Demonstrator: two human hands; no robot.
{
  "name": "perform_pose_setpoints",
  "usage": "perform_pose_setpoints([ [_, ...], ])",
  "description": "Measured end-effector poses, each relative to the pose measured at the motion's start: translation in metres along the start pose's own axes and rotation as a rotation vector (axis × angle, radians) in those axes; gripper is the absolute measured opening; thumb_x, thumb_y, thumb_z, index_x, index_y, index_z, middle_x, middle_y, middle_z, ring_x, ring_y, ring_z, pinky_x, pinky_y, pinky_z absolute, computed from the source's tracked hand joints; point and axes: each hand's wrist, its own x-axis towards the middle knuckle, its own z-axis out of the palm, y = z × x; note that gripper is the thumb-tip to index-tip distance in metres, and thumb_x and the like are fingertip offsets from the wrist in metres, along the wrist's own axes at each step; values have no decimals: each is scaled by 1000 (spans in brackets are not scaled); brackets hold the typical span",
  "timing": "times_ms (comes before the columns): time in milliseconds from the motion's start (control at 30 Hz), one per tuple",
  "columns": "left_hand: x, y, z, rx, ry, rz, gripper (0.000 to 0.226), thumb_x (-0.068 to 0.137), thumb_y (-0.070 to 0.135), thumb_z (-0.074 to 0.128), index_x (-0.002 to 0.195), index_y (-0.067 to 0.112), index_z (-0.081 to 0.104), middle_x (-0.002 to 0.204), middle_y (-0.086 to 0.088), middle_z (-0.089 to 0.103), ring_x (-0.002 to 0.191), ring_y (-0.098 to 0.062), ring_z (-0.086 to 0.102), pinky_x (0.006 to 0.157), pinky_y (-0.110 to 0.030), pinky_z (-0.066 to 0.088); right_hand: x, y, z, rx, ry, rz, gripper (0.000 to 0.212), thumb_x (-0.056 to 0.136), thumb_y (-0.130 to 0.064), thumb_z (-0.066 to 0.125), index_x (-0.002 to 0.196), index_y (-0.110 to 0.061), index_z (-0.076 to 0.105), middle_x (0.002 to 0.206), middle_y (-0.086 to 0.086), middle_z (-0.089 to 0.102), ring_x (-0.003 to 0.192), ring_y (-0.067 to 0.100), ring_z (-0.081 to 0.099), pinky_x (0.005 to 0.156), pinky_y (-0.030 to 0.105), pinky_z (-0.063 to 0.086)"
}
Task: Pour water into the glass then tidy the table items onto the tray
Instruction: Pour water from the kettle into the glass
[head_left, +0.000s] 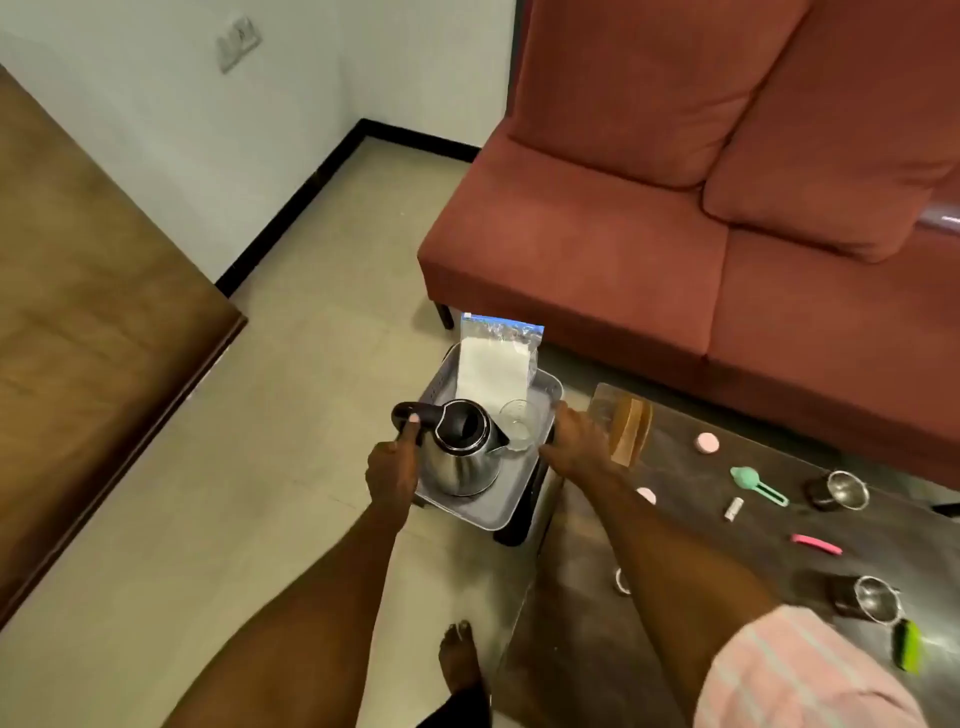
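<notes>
A steel kettle (464, 452) with a black lid and handle stands on a grey tray (488, 512). My left hand (392, 470) grips the kettle's black handle, thumb on top. Beside the spout a clear glass (518, 423) stands on the tray. Behind them a clear zip bag (496, 364) of white powder leans upright in the tray. My right hand (579, 441) holds the tray's right rim. The tray sits on a small black stand at the left end of the dark table (727, 519).
On the table lie a wooden rack (631, 428), two pink discs (707, 442), a green scoop (758, 486), a pink stick (816, 543), a small white tube (733, 508), two steel cups (847, 491) and a green object (907, 645). A red sofa (701, 234) stands behind; my bare foot (460, 657) is on the tiled floor.
</notes>
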Motion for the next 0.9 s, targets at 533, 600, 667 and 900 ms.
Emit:
perform_pose_setpoints([
  [533,111,-23,76,-868,-187,-167,42,83,57,66,96,17,66,102,-6,73,94,-25,72,83,-45,58,116,32,123,302,55,38,98,67,-52,83,146,-27,32,151,4,43,140,28,36,117,52,25],
  [600,114,-23,75,-853,-167,-182,40,79,57,70,95,21,66,110,-6,73,99,-29,71,87,-49,57,115,30,128,372,91,61,93,64,-51,84,140,-28,36,145,2,47,136,26,41,115,51,28],
  [667,114,-24,77,-804,-118,-196,37,77,57,71,90,22,67,102,-4,76,93,-28,73,80,-48,59,113,30,129,449,108,87,92,61,-51,86,136,-28,36,139,2,51,131,27,44,113,48,30],
  [900,106,-13,72,-819,-73,-275,34,84,45,60,83,13,68,91,-6,78,84,-29,71,72,-43,59,89,24,108,735,227,90,91,59,-27,92,128,-19,34,131,3,54,116,28,55,94,42,51],
])
